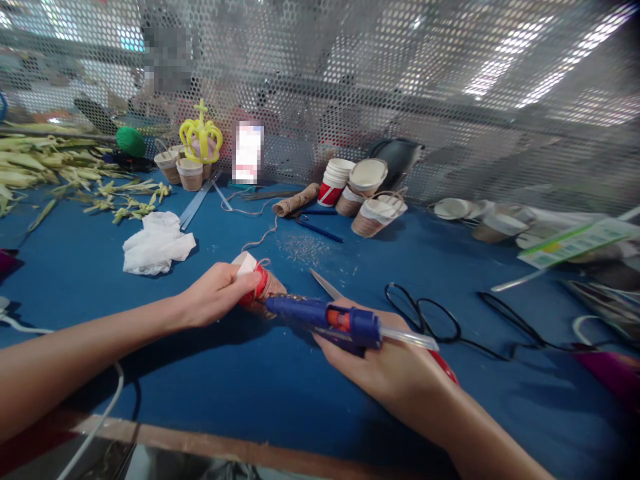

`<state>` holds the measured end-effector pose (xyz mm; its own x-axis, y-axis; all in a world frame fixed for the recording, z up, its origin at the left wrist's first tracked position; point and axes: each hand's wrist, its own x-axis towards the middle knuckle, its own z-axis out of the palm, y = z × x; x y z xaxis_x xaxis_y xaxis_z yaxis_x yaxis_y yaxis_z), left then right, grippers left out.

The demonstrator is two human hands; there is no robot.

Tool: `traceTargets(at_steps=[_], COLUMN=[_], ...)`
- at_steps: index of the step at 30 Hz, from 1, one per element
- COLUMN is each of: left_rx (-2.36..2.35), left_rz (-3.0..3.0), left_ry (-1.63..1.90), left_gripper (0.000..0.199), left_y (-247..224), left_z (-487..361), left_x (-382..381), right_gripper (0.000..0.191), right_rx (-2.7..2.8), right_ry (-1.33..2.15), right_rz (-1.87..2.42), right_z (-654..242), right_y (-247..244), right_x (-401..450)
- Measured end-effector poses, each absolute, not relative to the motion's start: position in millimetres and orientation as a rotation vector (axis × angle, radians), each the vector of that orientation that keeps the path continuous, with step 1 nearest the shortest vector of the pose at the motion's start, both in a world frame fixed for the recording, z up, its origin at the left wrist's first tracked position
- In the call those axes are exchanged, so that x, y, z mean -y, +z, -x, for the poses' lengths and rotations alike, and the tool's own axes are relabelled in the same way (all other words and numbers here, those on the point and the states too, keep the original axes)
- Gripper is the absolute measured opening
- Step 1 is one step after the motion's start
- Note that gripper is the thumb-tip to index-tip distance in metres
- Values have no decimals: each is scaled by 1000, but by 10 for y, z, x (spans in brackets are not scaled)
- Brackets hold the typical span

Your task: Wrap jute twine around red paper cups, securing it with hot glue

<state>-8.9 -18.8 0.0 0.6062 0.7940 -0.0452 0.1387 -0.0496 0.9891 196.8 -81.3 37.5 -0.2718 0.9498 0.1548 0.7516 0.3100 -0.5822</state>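
Observation:
A small red-and-white paper cup (pixel 260 287), partly wrapped in brown twine, lies on its side in my left hand (pixel 215 293), whose fingers are closed around it. My right hand (pixel 385 360) grips a blue hot glue gun (pixel 325 317) with a clear glue stick poking out of its back. The nozzle is at the twine-covered part of the cup; whether it touches cannot be made out. Beneath my right hand lie scissors (pixel 325 283) with red handles, mostly hidden. A loose strand of twine runs from the cup toward a twine roll (pixel 296 200).
Twine-wrapped cups (pixel 380 213) and stacked red-and-white cups (pixel 336 181) stand at the back. A crumpled white tissue (pixel 157 243) lies to the left, near dried husks (pixel 45 160) and a yellow crown-shaped item (pixel 201 137). A black cable (pixel 425 317) loops on the right. Perforated metal closes the back.

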Motion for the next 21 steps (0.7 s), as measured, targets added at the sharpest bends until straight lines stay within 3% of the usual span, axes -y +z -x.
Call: traceTargets(at_steps=[21], left_rx=[-903], left_rz=[-1637], left_ry=[621], left_gripper=[42], left_y=[-1], left_z=[106], left_x=[175], right_gripper=[11], right_rx=[2079], right_ry=[604], right_rz=[1497], right_z=[-1949], right_y=[470], right_x=[744])
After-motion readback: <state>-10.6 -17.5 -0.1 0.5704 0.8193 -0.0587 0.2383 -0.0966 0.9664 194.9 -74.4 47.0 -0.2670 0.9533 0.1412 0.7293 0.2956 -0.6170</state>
